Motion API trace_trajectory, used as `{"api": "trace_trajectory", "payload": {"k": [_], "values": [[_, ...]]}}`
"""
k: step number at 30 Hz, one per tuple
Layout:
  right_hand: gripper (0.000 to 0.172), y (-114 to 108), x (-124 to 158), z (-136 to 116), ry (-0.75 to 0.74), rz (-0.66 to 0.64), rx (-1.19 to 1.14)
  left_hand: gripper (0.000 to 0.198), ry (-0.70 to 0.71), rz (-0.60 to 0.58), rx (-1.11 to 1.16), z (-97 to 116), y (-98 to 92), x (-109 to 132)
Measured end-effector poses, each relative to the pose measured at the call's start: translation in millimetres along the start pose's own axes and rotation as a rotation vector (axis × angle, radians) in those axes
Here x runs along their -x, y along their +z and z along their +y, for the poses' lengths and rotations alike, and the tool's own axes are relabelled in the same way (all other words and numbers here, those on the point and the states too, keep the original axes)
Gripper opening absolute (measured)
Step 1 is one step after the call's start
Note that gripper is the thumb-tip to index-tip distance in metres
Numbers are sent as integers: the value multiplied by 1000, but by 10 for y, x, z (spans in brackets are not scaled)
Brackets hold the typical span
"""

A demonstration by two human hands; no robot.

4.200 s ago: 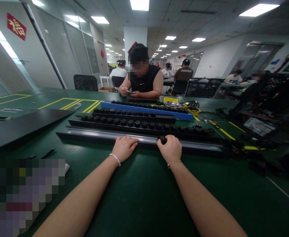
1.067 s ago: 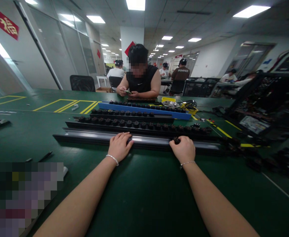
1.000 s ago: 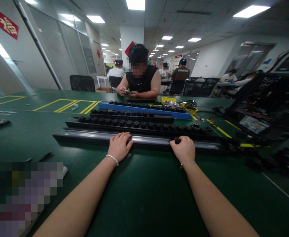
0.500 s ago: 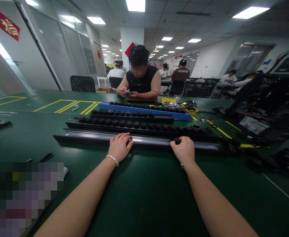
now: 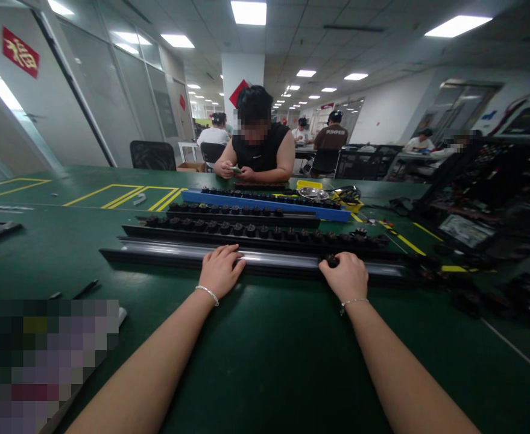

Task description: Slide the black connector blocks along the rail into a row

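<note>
the small black part (image 5: pixel 332 261) is at the long black rail (image 5: pixel 280 260), nearer its right end, pinched between thumb and fingers of the right hand (image 5: pixel 348 276). the left hand (image 5: pixel 220 270) lies over the rail's near edge; whether it grips cannot be told. beyond the far edge, a row of round black parts (image 5: pixel 251 231) runs alongside on the green table (image 5: pixel 265 349).

A long black rail (image 5: pixel 280 259), its inside shiny grey, lies straight from left to right across the scene. A small dark part (image 5: pixel 332 261), mostly hidden, is at its right half.
</note>
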State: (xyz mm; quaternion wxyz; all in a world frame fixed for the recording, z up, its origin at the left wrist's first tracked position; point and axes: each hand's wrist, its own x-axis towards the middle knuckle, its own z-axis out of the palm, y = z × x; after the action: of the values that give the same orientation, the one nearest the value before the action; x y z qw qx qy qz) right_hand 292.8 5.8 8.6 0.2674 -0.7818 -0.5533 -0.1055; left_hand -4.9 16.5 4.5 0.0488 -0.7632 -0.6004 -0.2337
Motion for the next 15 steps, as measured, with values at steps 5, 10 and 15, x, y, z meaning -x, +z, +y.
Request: {"api": "trace_trajectory", "payload": {"k": [5, 10, 15], "values": [[32, 30, -29, 84, -46, -4, -44, 33, 6, 7, -3, 5, -3, -1], [30, 57, -34, 127, -33, 54, -76, 34, 20, 1, -11, 10, -13, -3], [30, 47, -72, 215, -5, 56, -54, 34, 16, 0, -25, 16, -24, -4]]}}
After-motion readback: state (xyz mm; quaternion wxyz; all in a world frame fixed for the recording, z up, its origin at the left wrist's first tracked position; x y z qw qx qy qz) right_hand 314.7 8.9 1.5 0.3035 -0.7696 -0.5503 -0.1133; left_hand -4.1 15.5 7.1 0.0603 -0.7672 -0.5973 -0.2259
